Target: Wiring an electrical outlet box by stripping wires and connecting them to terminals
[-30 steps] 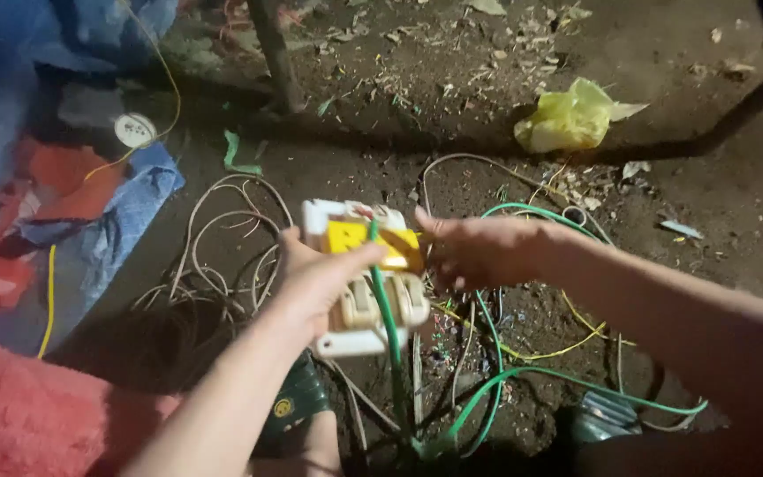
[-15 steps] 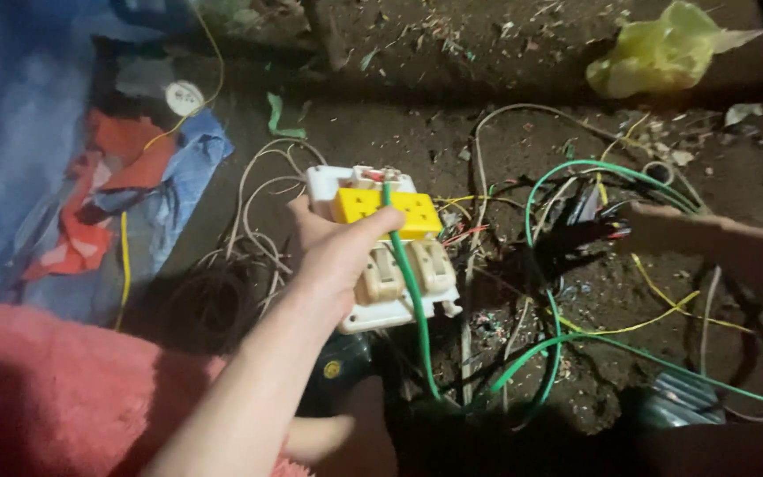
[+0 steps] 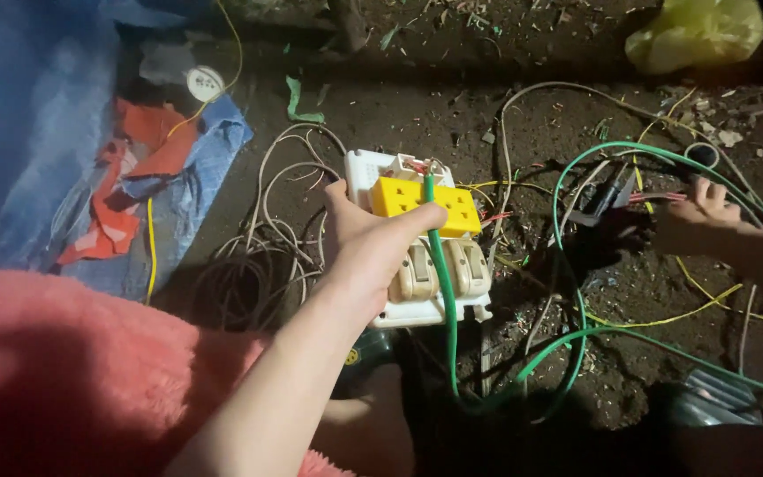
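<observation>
I clamp the switchboard (image 3: 417,256) steady, left hand (image 3: 373,252) fingers curled around it; right hand (image 3: 695,216) fingers close on pliers (image 3: 611,199); avoid tugging the green wire (image 3: 441,274).

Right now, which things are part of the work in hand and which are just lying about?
In use: left hand gripping white switch board; green wire; right hand at pliers.
Lying about: yellow bag, blue cloth, grey cable coil.

Yellow bag (image 3: 698,34) cut by top edge — right hand (image 3: 698,221) partly shadowed.
</observation>
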